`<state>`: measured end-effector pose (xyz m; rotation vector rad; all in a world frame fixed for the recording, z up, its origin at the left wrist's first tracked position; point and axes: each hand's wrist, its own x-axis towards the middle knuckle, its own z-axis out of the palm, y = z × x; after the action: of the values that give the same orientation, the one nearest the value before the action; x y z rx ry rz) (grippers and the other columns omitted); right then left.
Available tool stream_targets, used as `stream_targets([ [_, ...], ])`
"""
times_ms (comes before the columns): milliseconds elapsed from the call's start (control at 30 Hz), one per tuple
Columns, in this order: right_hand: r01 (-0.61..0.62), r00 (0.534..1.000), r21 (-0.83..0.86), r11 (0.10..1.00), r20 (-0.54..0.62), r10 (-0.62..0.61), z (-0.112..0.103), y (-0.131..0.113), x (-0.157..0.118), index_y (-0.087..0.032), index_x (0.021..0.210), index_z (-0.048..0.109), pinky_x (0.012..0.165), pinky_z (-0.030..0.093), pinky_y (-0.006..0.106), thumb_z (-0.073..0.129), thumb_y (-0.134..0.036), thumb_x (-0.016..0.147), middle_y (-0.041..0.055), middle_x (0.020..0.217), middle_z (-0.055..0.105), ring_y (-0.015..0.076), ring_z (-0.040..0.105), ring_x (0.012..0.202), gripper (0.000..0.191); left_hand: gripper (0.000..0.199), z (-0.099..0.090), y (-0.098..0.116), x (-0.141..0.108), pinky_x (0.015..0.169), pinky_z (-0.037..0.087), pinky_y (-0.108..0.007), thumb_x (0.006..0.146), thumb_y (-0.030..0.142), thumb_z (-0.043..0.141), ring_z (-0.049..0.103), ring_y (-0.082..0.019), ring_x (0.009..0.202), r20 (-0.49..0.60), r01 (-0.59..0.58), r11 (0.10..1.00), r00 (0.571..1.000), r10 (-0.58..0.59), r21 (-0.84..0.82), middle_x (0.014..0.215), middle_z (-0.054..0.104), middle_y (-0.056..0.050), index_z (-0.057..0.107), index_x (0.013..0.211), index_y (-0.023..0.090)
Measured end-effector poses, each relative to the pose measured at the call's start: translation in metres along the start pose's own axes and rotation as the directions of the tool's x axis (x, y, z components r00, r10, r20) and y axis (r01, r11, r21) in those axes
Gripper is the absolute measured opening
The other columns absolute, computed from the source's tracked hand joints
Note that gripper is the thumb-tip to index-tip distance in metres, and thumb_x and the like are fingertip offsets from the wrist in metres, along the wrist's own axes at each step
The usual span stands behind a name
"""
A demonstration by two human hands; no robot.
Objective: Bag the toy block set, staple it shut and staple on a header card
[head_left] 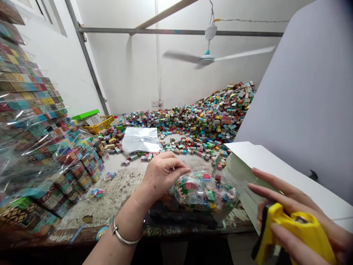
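Note:
My left hand [164,172], with a metal bangle at the wrist, pinches the upper left edge of a clear plastic bag [208,191]. Small colourful pieces fill the bag, which lies at the table's front edge. To the right of it, my right hand [292,206] holds a yellow and black tool [298,232] in its palm. The index and middle fingers of that hand stretch toward the bag's right side. Whether they touch the plastic cannot be made out.
Bagged stacks of coloured blocks [55,140] rise at the left. A large heap of loose blocks [220,114] lies behind. Flat clear bags [141,140] and a yellow basket [99,125] sit at the back. White sheets [289,173] lie right. Two small packets [96,193] rest on the worn table [118,191].

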<state>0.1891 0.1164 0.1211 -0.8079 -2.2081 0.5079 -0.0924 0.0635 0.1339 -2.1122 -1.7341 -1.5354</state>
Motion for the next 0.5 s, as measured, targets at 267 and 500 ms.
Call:
stream_targets([
  [267,0.157,0.922,-0.194,0.968,0.379,-0.074,-0.012,-0.033,0.028,-0.030,0.119,0.051,0.098,0.044,0.036,0.051,-0.035,0.081,0.0032,0.142,0.036,0.0269,0.040,0.125,0.037,0.012,-0.001,0.000,0.000,0.062,0.041,-0.023,0.077,0.023,0.066,0.053,-0.012,0.065,0.004,-0.027,1.000,1.000,0.027,0.003,0.066,0.059,-0.002,0.068,0.069,0.015],
  [500,0.148,0.826,-0.271,0.951,0.563,0.032,-0.027,-0.063,0.064,-0.029,0.096,0.064,0.089,0.051,0.033,0.049,-0.028,0.080,-0.0009,0.130,0.049,0.0278,0.049,0.117,0.022,0.012,-0.003,-0.002,-0.002,0.061,0.041,-0.024,0.077,0.024,0.066,0.053,-0.011,0.064,-0.012,-0.087,0.996,0.996,0.087,0.005,0.065,0.058,-0.001,0.069,0.069,0.016],
])
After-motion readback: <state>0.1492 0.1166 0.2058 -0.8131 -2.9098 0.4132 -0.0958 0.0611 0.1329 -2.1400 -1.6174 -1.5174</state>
